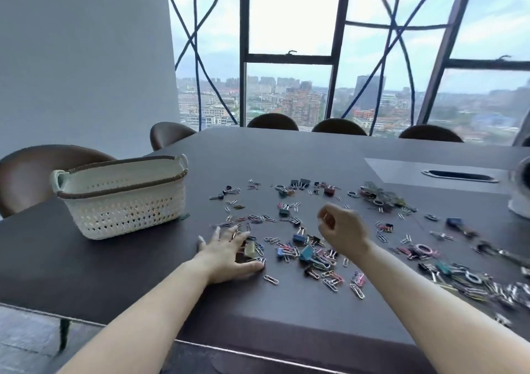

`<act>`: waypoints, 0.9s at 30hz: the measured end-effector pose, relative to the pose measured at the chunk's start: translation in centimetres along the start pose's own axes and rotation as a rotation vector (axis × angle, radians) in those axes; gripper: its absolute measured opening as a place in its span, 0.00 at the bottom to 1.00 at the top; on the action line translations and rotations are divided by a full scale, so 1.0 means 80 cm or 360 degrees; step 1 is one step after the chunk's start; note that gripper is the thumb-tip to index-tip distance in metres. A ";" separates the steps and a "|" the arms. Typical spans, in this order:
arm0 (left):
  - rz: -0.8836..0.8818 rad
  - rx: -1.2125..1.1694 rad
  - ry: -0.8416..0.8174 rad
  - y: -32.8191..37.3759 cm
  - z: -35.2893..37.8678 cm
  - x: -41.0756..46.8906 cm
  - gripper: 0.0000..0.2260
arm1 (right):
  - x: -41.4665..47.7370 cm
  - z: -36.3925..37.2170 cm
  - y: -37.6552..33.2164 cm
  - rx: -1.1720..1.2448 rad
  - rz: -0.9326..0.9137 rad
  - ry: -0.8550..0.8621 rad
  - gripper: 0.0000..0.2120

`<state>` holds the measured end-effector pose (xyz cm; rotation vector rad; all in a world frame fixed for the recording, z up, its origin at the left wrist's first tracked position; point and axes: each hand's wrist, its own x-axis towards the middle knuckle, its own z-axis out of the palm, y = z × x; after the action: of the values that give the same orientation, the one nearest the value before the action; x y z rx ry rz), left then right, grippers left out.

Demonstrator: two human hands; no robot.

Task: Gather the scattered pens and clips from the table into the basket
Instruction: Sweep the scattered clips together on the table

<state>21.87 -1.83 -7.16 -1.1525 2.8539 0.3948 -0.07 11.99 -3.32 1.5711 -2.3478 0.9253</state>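
A white woven basket [123, 198] with a brown rim stands on the left of the dark table [143, 273]. Paper clips and binder clips [304, 251] lie scattered across the middle and right of the table. My left hand [229, 254] rests flat on the table with fingers spread over a few clips, including a yellowish binder clip [250, 249]. Above the clips, my right hand [342, 228] hovers with fingers curled loosely; whether it holds anything cannot be told. No pens are visible.
A denser heap of clips and rings [473, 282] lies at the right edge. A cable slot [460, 176] is set into the table at the back right, beside a white object [520, 193]. Brown chairs [43, 173] surround the table.
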 end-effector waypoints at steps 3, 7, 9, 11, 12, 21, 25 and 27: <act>0.0089 -0.0019 0.0077 0.049 0.010 0.012 0.36 | -0.039 -0.021 0.040 -0.0012 0.0115 -0.0062 0.05; 0.0205 -0.0056 0.0118 0.107 0.020 0.021 0.34 | -0.083 -0.038 0.063 0.0027 0.0217 -0.0217 0.18; 0.0218 -0.0109 0.0105 0.114 0.020 0.020 0.36 | -0.102 -0.045 0.060 -0.0055 0.0244 -0.0488 0.39; 0.0239 -0.0134 0.0036 0.104 0.016 0.015 0.43 | -0.111 -0.040 0.053 -0.0222 0.0248 -0.0755 0.53; 0.0261 -0.0115 -0.0016 0.097 0.014 0.013 0.49 | -0.110 -0.033 0.050 -0.0298 0.0255 -0.0833 0.55; 0.0113 0.0022 0.0058 0.090 0.017 0.063 0.45 | -0.018 0.020 0.064 -0.0440 0.0467 -0.0847 0.46; 0.0060 0.0022 0.0091 0.084 0.009 0.111 0.42 | 0.010 0.032 0.082 -0.0400 0.0376 -0.0831 0.41; 0.0091 0.0034 0.0083 0.084 0.007 0.132 0.40 | 0.025 0.037 0.088 -0.0371 0.0296 -0.0838 0.38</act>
<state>9.59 -4.23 -7.59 -1.0963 2.9338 0.3411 -6.54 10.51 -7.60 1.6740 -2.8609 0.2575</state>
